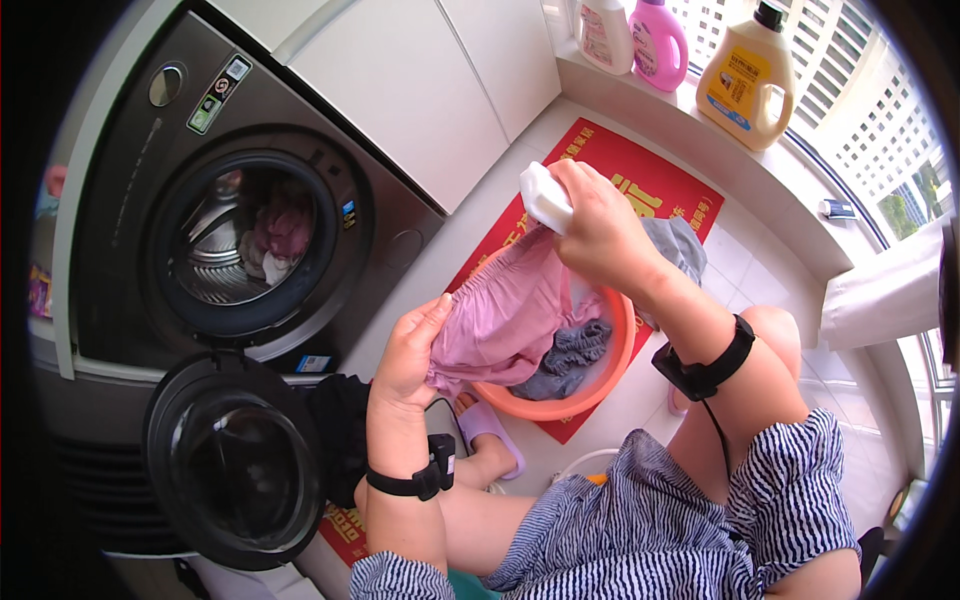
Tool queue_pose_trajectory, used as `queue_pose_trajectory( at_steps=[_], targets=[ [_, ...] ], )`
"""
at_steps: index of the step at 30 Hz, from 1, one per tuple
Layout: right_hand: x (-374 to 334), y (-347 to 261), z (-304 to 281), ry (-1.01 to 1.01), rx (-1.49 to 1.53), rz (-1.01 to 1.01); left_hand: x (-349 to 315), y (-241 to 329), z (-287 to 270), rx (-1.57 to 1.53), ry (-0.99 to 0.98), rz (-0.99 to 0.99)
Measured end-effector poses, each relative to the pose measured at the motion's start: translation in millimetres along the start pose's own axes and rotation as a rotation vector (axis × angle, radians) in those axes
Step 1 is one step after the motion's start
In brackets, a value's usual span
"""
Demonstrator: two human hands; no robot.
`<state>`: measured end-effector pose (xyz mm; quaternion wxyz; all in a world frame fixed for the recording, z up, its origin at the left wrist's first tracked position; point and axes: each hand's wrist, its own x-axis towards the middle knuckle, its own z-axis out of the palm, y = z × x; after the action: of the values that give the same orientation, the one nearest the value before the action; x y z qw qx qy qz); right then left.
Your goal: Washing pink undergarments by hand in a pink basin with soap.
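Observation:
My left hand (410,345) grips the lower edge of a pink garment (505,310) and holds it stretched over an orange basin (610,385). My right hand (600,225) holds a white bottle (545,197) tilted down onto the top of the same garment. Grey-blue clothes (575,350) lie inside the basin. A black band with a small device sits on each wrist.
A grey front-loading washing machine (250,230) stands at left with its round door (235,460) swung open and pink and white laundry in the drum. A red mat (640,175) covers the tiled floor. Detergent bottles, white, pink (658,40) and yellow (745,80), line the window sill.

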<state>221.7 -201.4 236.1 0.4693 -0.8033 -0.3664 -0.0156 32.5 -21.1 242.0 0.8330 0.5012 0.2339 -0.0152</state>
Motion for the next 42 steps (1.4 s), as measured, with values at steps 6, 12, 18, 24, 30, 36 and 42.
queue_pose_trajectory(
  at_steps=[6,12,18,24,30,36,42],
  targets=[
    [8,-5,-12,-0.202,0.356,0.304,3,2,-11,0.079,0.154,0.128],
    [12,-13,-23,-0.176,0.677,0.339,4,8,-2,0.883,0.329,0.266],
    [15,-22,-24,0.024,0.649,0.175,14,7,-31,1.066,0.736,0.474],
    [21,-15,-31,0.144,0.682,0.250,12,21,-28,0.898,0.752,0.518],
    [28,-7,-32,0.231,0.746,0.275,-2,36,-52,0.357,0.606,0.410],
    [31,3,-29,0.263,0.825,0.347,-1,31,-48,0.227,0.532,0.435],
    [30,11,-24,0.201,0.828,0.420,1,29,-44,0.208,0.550,0.490]
  ],
)
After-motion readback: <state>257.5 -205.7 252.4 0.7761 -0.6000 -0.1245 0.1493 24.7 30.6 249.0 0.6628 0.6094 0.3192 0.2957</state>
